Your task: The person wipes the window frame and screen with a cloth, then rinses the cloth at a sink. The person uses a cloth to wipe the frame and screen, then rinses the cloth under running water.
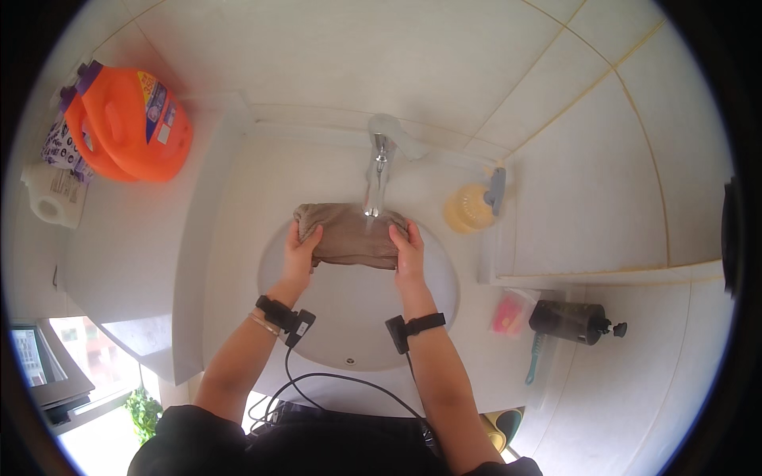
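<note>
A brown folded cloth is stretched between my two hands above the white oval sink basin. My left hand grips its left end, thumb on top and the other fingers mostly hidden. At the right end, my right hand holds it in the same way. The chrome faucet reaches over the cloth's middle, and a thin stream of water seems to fall from its spout onto the fabric. Each wrist wears a black strap with a small cabled device.
A yellowish pump bottle stands right of the faucet. Orange detergent jugs and a white jug sit on the raised left ledge. At the right lie a black bottle, a teal-handled brush and a pink packet. Cables loop before my body.
</note>
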Action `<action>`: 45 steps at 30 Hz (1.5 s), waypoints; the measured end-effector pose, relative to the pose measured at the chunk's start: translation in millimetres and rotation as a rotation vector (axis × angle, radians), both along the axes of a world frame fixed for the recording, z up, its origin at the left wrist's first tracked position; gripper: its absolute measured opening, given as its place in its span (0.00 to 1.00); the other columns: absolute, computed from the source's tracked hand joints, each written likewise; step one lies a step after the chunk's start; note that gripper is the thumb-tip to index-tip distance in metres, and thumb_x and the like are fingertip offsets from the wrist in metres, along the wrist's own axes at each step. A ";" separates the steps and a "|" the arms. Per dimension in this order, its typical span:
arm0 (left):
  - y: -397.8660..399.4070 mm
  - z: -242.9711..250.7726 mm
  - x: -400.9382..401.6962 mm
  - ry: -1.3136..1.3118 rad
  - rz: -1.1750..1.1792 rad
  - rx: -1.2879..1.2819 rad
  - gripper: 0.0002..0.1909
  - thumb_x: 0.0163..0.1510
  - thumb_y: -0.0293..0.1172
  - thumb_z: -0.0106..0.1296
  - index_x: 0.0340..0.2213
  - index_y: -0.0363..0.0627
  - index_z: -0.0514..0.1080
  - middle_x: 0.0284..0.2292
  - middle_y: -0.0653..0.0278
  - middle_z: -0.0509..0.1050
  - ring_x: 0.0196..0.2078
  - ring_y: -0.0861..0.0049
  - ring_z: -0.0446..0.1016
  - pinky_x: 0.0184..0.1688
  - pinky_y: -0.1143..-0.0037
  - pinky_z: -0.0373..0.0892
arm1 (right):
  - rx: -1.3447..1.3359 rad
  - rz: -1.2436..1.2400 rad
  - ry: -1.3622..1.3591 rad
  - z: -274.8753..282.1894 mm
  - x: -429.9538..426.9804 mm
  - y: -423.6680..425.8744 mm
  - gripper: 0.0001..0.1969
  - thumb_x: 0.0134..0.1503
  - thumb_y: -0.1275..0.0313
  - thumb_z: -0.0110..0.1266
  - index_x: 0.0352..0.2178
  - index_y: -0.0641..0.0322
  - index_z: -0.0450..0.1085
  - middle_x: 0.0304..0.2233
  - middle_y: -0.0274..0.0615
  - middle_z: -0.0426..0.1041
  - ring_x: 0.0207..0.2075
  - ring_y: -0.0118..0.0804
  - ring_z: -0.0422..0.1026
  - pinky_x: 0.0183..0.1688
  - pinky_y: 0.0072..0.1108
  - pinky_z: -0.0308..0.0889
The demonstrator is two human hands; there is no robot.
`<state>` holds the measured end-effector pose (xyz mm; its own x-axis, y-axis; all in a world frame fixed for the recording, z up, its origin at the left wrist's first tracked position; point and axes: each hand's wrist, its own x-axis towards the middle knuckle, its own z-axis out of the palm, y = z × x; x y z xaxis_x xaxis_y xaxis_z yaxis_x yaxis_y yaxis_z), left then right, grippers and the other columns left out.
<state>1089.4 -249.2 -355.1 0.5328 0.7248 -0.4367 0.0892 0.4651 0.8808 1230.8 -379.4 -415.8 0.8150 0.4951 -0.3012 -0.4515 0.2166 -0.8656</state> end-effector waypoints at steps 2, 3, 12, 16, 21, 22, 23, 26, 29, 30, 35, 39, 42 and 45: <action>5.4 -0.7 -5.3 0.067 -0.039 -0.047 0.16 0.49 0.33 0.55 0.40 0.51 0.65 0.28 0.74 0.69 0.25 0.91 0.66 0.18 0.85 0.56 | 0.095 0.079 0.046 8.2 1.6 -7.4 0.16 0.52 0.72 0.54 0.43 0.60 0.65 0.39 0.30 0.69 0.41 0.24 0.66 0.46 0.18 0.59; 6.8 -5.0 -7.5 -0.008 -0.001 -0.065 0.16 0.49 0.31 0.56 0.41 0.51 0.65 0.29 0.74 0.70 0.26 0.91 0.66 0.18 0.86 0.55 | 0.094 0.082 0.044 13.4 1.1 -9.1 0.16 0.52 0.72 0.54 0.43 0.60 0.65 0.39 0.30 0.69 0.41 0.24 0.66 0.46 0.18 0.59; 16.9 -9.9 -25.6 -0.243 -0.009 -0.221 0.22 0.49 0.27 0.53 0.47 0.53 0.63 0.41 0.71 0.70 0.42 0.81 0.70 0.36 0.81 0.67 | 0.196 0.187 0.096 30.6 -0.8 -20.3 0.17 0.52 0.71 0.53 0.43 0.61 0.65 0.39 0.33 0.70 0.43 0.25 0.66 0.47 0.18 0.58; 20.5 -8.7 -30.6 -0.213 -0.045 -0.306 0.24 0.52 0.31 0.49 0.51 0.54 0.59 0.43 0.70 0.69 0.46 0.79 0.69 0.41 0.78 0.68 | 0.195 0.206 0.109 24.9 0.3 -17.5 0.19 0.53 0.69 0.52 0.46 0.62 0.63 0.41 0.34 0.69 0.45 0.27 0.66 0.48 0.20 0.59; 7.3 -20.4 -14.7 -0.330 -0.092 -0.528 0.21 0.55 0.38 0.47 0.50 0.53 0.60 0.43 0.66 0.69 0.46 0.74 0.69 0.43 0.73 0.68 | 0.284 0.177 0.222 22.8 -13.2 -1.1 0.20 0.53 0.69 0.53 0.47 0.64 0.62 0.43 0.35 0.68 0.46 0.30 0.66 0.47 0.23 0.62; 4.8 -27.8 -9.1 -0.416 -0.177 -0.640 0.19 0.55 0.40 0.46 0.48 0.53 0.61 0.43 0.65 0.69 0.47 0.72 0.68 0.45 0.72 0.67 | 0.276 0.180 0.213 23.6 -24.9 9.3 0.18 0.54 0.69 0.52 0.45 0.63 0.63 0.42 0.36 0.69 0.45 0.31 0.67 0.47 0.23 0.62; 0.8 -40.6 -2.0 -0.417 -0.179 -0.639 0.19 0.55 0.40 0.46 0.48 0.53 0.61 0.43 0.65 0.69 0.47 0.72 0.68 0.45 0.72 0.67 | 0.268 0.182 0.204 24.1 -37.7 20.6 0.16 0.54 0.69 0.52 0.44 0.63 0.64 0.41 0.36 0.70 0.44 0.32 0.67 0.46 0.23 0.63; 3.0 -113.9 11.5 -0.717 -0.213 -0.725 0.18 0.57 0.43 0.43 0.46 0.48 0.63 0.45 0.63 0.68 0.49 0.73 0.67 0.47 0.73 0.66 | -0.154 0.133 -0.442 9.9 -78.0 50.2 0.12 0.54 0.68 0.51 0.40 0.61 0.67 0.36 0.41 0.71 0.39 0.37 0.71 0.41 0.24 0.65; -0.5 -129.8 14.8 -0.979 -0.326 -0.688 0.16 0.58 0.42 0.41 0.42 0.46 0.65 0.41 0.64 0.70 0.44 0.73 0.69 0.45 0.73 0.67 | -0.378 0.270 -0.578 30.5 -82.8 54.5 0.20 0.46 0.62 0.59 0.36 0.64 0.68 0.35 0.52 0.71 0.38 0.51 0.70 0.40 0.33 0.66; -18.7 -100.6 29.9 -0.683 -0.186 -0.603 0.15 0.57 0.42 0.43 0.41 0.47 0.66 0.37 0.65 0.70 0.39 0.75 0.70 0.39 0.75 0.67 | -0.492 0.205 -0.792 16.7 -69.1 44.8 0.14 0.50 0.62 0.54 0.34 0.61 0.68 0.32 0.49 0.72 0.34 0.50 0.71 0.36 0.32 0.66; -31.8 -53.2 24.0 -0.115 -0.026 -0.311 0.12 0.55 0.37 0.50 0.40 0.48 0.66 0.33 0.69 0.71 0.32 0.80 0.71 0.30 0.79 0.69 | -0.991 0.223 -0.951 -24.5 -26.6 23.4 0.14 0.55 0.59 0.47 0.28 0.59 0.67 0.27 0.49 0.72 0.27 0.52 0.70 0.28 0.35 0.65; -24.8 -44.8 13.0 -0.084 -0.076 -0.244 0.18 0.52 0.41 0.53 0.41 0.47 0.65 0.35 0.65 0.70 0.29 0.80 0.71 0.20 0.83 0.65 | -0.370 0.042 -0.348 -32.6 7.9 -13.5 0.13 0.55 0.63 0.51 0.36 0.62 0.69 0.29 0.40 0.74 0.32 0.35 0.72 0.36 0.24 0.65; -12.1 -41.0 -3.6 -0.031 -0.180 -0.255 0.26 0.52 0.42 0.52 0.48 0.45 0.59 0.42 0.59 0.68 0.36 0.74 0.72 0.29 0.78 0.70 | -0.008 0.113 0.051 9.8 10.8 -27.9 0.16 0.55 0.65 0.52 0.41 0.64 0.67 0.34 0.32 0.72 0.36 0.27 0.69 0.40 0.21 0.64; -7.5 -47.2 -5.8 0.460 -0.270 -0.127 0.32 0.52 0.43 0.51 0.54 0.43 0.54 0.48 0.56 0.65 0.45 0.68 0.68 0.43 0.68 0.68 | 0.126 0.148 0.165 47.2 9.9 -33.1 0.18 0.55 0.65 0.52 0.44 0.64 0.65 0.39 0.34 0.70 0.39 0.26 0.69 0.42 0.21 0.64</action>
